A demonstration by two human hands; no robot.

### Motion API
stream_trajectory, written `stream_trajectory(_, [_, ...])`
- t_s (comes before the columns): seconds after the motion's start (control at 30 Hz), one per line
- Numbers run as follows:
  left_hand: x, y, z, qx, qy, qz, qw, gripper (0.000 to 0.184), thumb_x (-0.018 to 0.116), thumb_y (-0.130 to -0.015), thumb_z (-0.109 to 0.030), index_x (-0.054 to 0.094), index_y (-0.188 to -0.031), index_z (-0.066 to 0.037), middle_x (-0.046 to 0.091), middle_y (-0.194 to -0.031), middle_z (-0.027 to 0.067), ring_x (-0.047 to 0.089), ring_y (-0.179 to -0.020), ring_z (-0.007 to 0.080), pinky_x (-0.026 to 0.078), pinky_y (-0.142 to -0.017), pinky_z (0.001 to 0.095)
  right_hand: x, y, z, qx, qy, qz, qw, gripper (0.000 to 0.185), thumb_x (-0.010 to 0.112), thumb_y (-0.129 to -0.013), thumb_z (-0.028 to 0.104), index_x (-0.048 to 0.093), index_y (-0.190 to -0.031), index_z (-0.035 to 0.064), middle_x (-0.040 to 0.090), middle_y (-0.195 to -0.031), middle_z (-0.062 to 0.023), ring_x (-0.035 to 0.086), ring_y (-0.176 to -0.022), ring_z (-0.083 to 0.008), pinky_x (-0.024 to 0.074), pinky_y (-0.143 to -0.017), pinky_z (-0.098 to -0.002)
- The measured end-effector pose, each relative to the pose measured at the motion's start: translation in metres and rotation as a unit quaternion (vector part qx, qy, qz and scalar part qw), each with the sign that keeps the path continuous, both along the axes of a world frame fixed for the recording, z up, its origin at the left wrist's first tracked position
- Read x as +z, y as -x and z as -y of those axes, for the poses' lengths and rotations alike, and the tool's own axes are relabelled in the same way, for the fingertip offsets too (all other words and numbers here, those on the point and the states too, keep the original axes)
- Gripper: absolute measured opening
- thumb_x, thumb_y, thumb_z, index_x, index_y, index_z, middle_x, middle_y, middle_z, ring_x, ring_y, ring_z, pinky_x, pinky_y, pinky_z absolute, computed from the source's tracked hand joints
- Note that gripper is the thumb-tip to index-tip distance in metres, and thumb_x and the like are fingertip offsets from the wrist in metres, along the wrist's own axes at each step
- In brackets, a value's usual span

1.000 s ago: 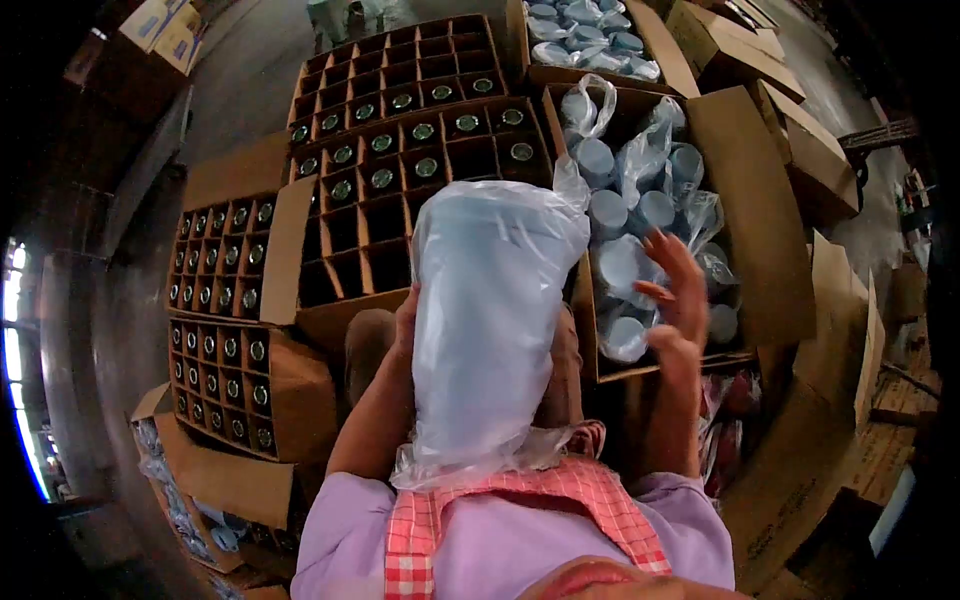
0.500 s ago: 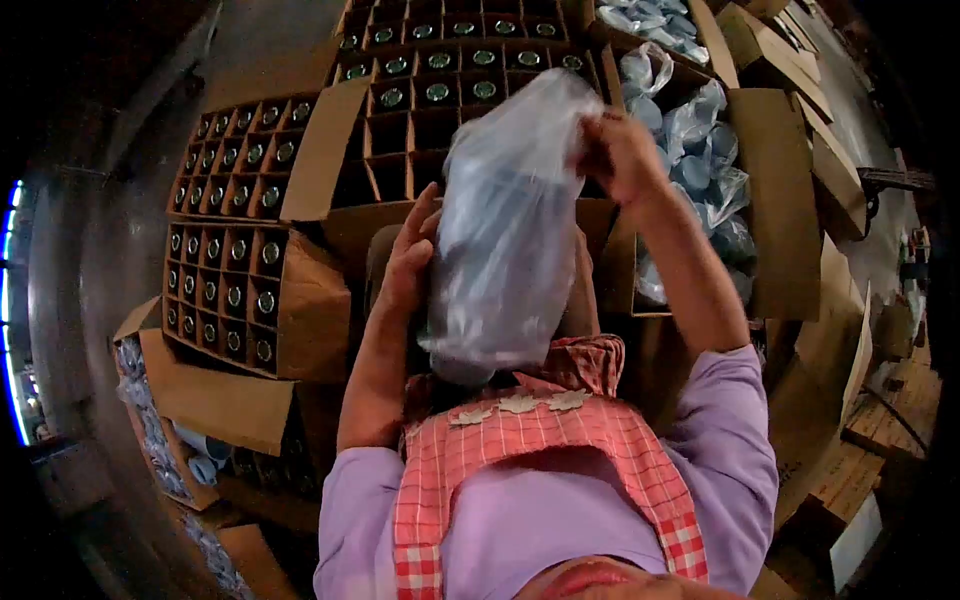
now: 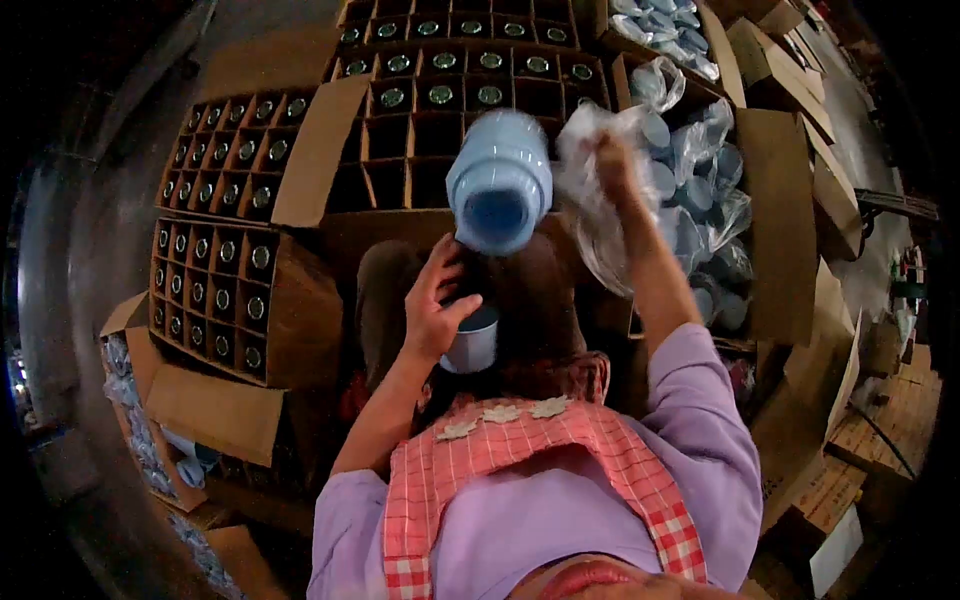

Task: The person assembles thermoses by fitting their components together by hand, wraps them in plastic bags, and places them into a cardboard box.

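Observation:
Pale blue cups, nested in a stack (image 3: pixel 500 185), appear over my lap with an open rim facing me. Just below the stack is my left hand (image 3: pixel 435 310), its fingers apart and curved. Its thumb lies at the rim of a separate pale cup (image 3: pixel 470 345) low in my lap; whether it bears on that cup is unclear. On the other side, my right hand (image 3: pixel 617 172), blurred, is closed on a crumpled clear plastic bag (image 3: pixel 585 160), which hangs beside the stack.
Divided cartons (image 3: pixel 385 135) with glass items in many cells stand ahead, and more (image 3: pixel 225 290) at the left. At the right, an open carton (image 3: pixel 780 220) holds bagged blue cups (image 3: pixel 690 240). Further cartons (image 3: pixel 215 405) lie at the lower left.
The bag has come off the cups and moved right with my right hand. The stack is now bare, and a separate cup shows by my left hand, which is lower.

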State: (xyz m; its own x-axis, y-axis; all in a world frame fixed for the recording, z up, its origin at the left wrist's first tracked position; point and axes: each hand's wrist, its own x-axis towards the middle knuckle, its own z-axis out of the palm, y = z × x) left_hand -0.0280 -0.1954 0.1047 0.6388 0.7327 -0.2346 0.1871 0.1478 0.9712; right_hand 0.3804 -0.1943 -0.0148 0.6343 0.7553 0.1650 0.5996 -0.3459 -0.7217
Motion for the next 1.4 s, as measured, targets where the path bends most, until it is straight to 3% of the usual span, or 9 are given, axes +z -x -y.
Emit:
stream_trajectory(0.03, [0.000, -0.005, -0.001, 0.053, -0.052, 0.011, 0.997, 0.094, 0.074, -0.064, -0.006, 0.027, -0.145, -0.015, 0.033, -0.144, 0.0144, 0.041, -0.127, 0.0312, 0.039, -0.099, 0.0450, 0.029, 0.043, 0.011, 0.052, -0.151, -0.385, 0.909, 0.025, 0.057, -0.088, 0.014, 0.061, -0.108, 0.0001, 0.063, -0.099, -0.0076, 0.061, -0.088, -0.0207, 0.0494, -0.078, -0.0313])
stream_trajectory(0.17, [0.018, -0.042, -0.055, 0.136, -0.107, -0.033, 0.984, 0.098, 0.077, -0.062, -0.014, 0.025, -0.145, -0.014, 0.032, -0.145, 0.0168, 0.033, -0.132, 0.0329, 0.034, -0.103, 0.0461, 0.019, 0.095, -0.025, 0.000, -0.146, -0.446, 0.883, 0.026, 0.062, -0.086, 0.014, 0.062, -0.105, -0.0031, 0.065, -0.097, -0.0079, 0.062, -0.086, -0.0171, 0.0481, -0.077, -0.0298])
stream_trajectory(0.33, [-0.018, -0.082, -0.159, 0.106, -0.239, -0.193, 0.946, 0.098, 0.081, -0.061, -0.023, 0.029, -0.143, -0.012, 0.035, -0.143, 0.0187, 0.035, -0.130, 0.0331, 0.033, -0.105, 0.0394, -0.019, 0.095, -0.037, 0.088, 0.129, -0.031, 0.987, 0.025, 0.062, -0.080, 0.021, 0.064, -0.091, -0.0011, 0.064, -0.084, -0.0181, 0.061, -0.079, -0.0294, 0.0468, -0.070, -0.0365])
stream_trajectory(0.53, [-0.066, -0.110, -0.205, 0.040, -0.204, -0.252, 0.945, 0.095, 0.080, -0.066, -0.023, 0.027, -0.144, -0.014, 0.044, -0.136, 0.0195, 0.043, -0.126, 0.0331, 0.039, -0.102, 0.0444, -0.042, 0.041, -0.003, 0.057, 0.437, 0.028, 0.897, 0.032, 0.060, -0.077, 0.028, 0.067, -0.097, 0.0039, 0.065, -0.096, -0.0199, 0.061, -0.091, -0.0370, 0.0479, -0.079, -0.0455])
stream_trajectory(0.77, [-0.090, -0.130, -0.225, 0.089, -0.147, -0.126, 0.977, 0.072, 0.075, -0.064, -0.009, 0.044, -0.129, -0.005, 0.060, -0.115, 0.0196, 0.063, -0.096, 0.0252, 0.051, -0.080, 0.0340, 0.068, 0.043, -0.070, -0.041, 0.183, -0.098, 0.977, 0.024, 0.072, -0.073, 0.024, 0.071, -0.088, 0.0051, 0.068, -0.088, -0.0143, 0.066, -0.082, -0.0300, 0.0527, -0.072, -0.0394])
stream_trajectory(0.9, [-0.080, -0.139, -0.217, -0.036, -0.140, -0.078, 0.987, 0.060, 0.072, -0.067, -0.003, 0.053, -0.124, -0.006, 0.059, -0.117, 0.0175, 0.059, -0.103, 0.0233, 0.049, -0.086, 0.0327, 0.018, 0.095, -0.126, 0.104, 0.021, -0.002, 0.994, 0.075, 0.074, -0.068, 0.012, 0.040, -0.135, 0.0154, 0.052, -0.128, -0.0134, 0.052, -0.113, -0.0322, 0.0454, -0.092, -0.0394])
stream_trajectory(1.03, [-0.083, -0.130, -0.230, -0.038, -0.165, -0.118, 0.978, 0.054, 0.070, -0.069, -0.002, 0.057, -0.121, -0.005, 0.061, -0.113, 0.0159, 0.062, -0.098, 0.0204, 0.053, -0.075, 0.0309, -0.026, 0.071, -0.155, 0.065, 0.028, -0.002, 0.997, 0.053, 0.055, -0.083, 0.010, 0.045, -0.133, 0.0262, 0.060, -0.112, -0.0145, 0.059, -0.097, -0.0352, 0.0480, -0.078, -0.0426])
stream_trajectory(1.23, [-0.079, -0.103, -0.274, 0.091, -0.378, -0.192, 0.901, 0.056, 0.069, -0.070, -0.002, 0.053, -0.123, -0.008, 0.055, -0.122, 0.0136, 0.056, -0.109, 0.0298, 0.050, -0.086, 0.0391, -0.006, 0.054, -0.171, 0.081, -0.080, 0.084, 0.990, 0.034, 0.059, -0.081, 0.007, 0.057, -0.114, 0.0056, 0.065, -0.094, -0.0160, 0.063, -0.084, -0.0327, 0.0503, -0.073, -0.0376])
stream_trajectory(1.4, [-0.052, -0.090, -0.287, 0.137, -0.204, -0.040, 0.969, 0.079, 0.073, -0.070, -0.006, 0.034, -0.138, -0.008, 0.042, -0.137, 0.0156, 0.045, -0.122, 0.0316, 0.041, -0.098, 0.0417, 0.050, 0.038, -0.138, 0.088, -0.199, -0.320, 0.922, 0.018, 0.055, -0.084, 0.001, 0.060, -0.102, 0.0005, 0.064, -0.086, -0.0026, 0.056, -0.079, -0.0120, 0.0473, -0.071, -0.0285])
